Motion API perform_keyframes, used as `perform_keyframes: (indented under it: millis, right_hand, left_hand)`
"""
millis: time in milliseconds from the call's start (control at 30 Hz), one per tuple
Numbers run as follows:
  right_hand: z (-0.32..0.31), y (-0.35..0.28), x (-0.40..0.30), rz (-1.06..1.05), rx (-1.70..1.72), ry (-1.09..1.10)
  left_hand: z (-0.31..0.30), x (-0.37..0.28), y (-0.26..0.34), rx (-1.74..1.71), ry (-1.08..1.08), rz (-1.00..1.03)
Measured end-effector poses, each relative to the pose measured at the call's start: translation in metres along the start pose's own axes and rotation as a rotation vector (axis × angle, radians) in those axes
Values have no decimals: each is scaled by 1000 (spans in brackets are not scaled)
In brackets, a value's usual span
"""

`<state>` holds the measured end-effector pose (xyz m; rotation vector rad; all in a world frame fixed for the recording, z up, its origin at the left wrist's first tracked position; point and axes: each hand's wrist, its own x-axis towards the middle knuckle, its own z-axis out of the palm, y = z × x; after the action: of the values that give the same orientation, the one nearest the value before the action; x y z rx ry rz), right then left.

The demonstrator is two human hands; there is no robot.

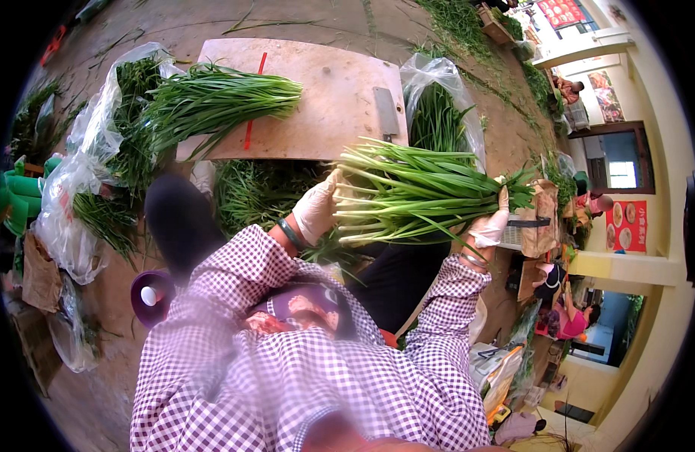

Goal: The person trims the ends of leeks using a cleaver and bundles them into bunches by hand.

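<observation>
Above my lap, a bunch of Chinese chives lies level between my hands, pale stalk ends to the left and green leaves to the right. My left hand, in a thin white glove, holds it at the pale ends. Gloved as well, my right hand grips the leaf end, its fingers partly hidden by leaves. Beyond them is a pale board. Another chive bunch rests on its left part, across a red strip. A cleaver lies near the board's right edge, its handle partly covered by the held bunch.
Chives fill a clear plastic bag right of the board and another plastic bag at left. Loose greens lie below the board. A purple container stands by my left side. Several people, one in pink, are at far right.
</observation>
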<state>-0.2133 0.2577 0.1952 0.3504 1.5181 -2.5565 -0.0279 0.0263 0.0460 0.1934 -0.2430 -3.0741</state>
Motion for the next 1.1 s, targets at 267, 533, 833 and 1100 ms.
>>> perform_keyframes:
  millis: [267, 533, 833, 1100]
  right_hand:
    - [-13, -21, 11, -169, 7, -12]
    - [-19, 5, 25, 22, 161, -58]
    - [-18, 5, 33, -80, 103, -74]
    - [-20, -30, 35, -200, 21, 18]
  left_hand:
    - [-44, 0, 30, 813, 235, -104]
    - [18, 9, 24, 348, -256, -217]
    - [15, 9, 26, 534, -153, -112]
    - [-81, 5, 55, 1590, 232, -270]
